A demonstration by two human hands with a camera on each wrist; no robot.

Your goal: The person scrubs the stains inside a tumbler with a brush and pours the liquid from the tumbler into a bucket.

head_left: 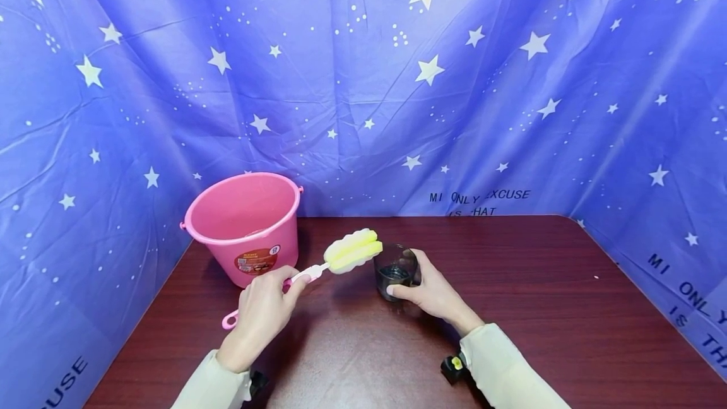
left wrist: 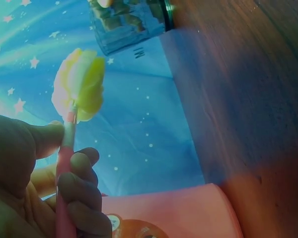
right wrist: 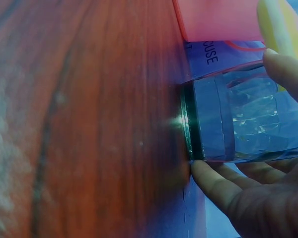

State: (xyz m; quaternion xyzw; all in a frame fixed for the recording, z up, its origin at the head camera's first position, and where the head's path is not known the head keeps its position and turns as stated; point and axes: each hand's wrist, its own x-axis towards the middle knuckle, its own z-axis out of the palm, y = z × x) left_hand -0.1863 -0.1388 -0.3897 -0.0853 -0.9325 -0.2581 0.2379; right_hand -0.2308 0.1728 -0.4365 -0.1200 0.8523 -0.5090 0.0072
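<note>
My left hand (head_left: pixel 267 305) grips the pink and white handle (left wrist: pixel 64 168) of a sponge bottle brush, its fingers curled round it. The brush's white and yellow sponge head (head_left: pixel 353 251) points right, its tip right at the rim of a dark see-through glass cup (head_left: pixel 392 273). My right hand (head_left: pixel 434 289) holds that cup from its right side, thumb in front and fingers behind. In the right wrist view the cup's thick base (right wrist: pixel 191 121) shows close over the table, with a fingertip beside it.
A pink bucket (head_left: pixel 241 226) with a round orange label stands at the back left of the dark red wooden table (head_left: pixel 539 308). Behind and at both sides hangs a blue cloth (head_left: pixel 341 81) with white stars and printed words.
</note>
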